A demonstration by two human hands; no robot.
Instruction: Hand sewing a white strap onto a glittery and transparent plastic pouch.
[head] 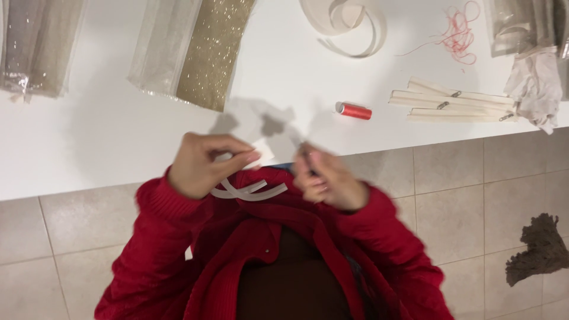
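My left hand [204,163] pinches a cream ribbon strip [252,191] near the white table's front edge [89,178]; the strip's ends loop down over my red cardigan. My right hand [323,178] is blurred beside it, fingers closed around something small and thin that I cannot make out. Both sleeves are red knit.
On the table lie a red thread spool [354,110], a tangle of red thread [457,34], a coil of cream ribbon [347,24], several cream zippers [453,102], gold glitter fabric [212,50] and sheer fabric packs [35,44]. A brown rag [536,249] lies on the tiled floor.
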